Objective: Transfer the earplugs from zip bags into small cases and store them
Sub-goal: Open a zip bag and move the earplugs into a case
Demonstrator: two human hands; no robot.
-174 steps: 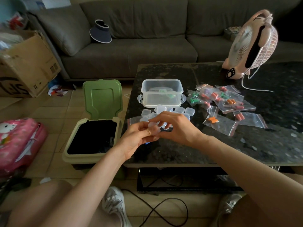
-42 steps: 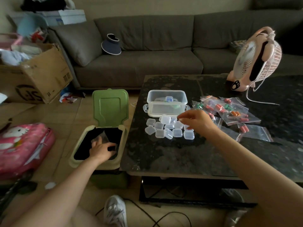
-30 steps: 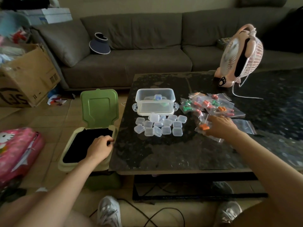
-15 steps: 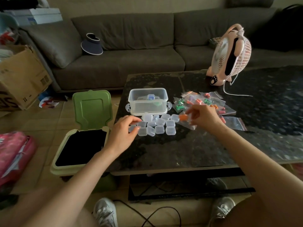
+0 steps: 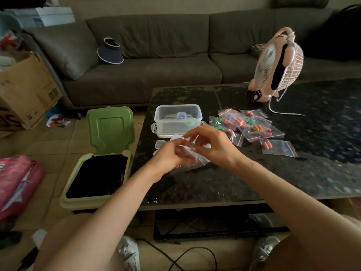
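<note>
The left forearm (image 5: 117,202) ran up from 7 o'clock and the right forearm (image 5: 273,184) from 5 o'clock, so that the hands met just above the middle of the view. The left hand (image 5: 169,154) sat at 9 o'clock of the right hand (image 5: 214,146). Both had curled fingers, blurred, and each pinched the clear bag (image 5: 193,160) between thumb and fingertips.

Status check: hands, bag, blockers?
Left hand and right hand both pinch one clear plastic zip bag over the dark table. Small clear cases mostly hidden behind hands. No obstruction seen.
</note>
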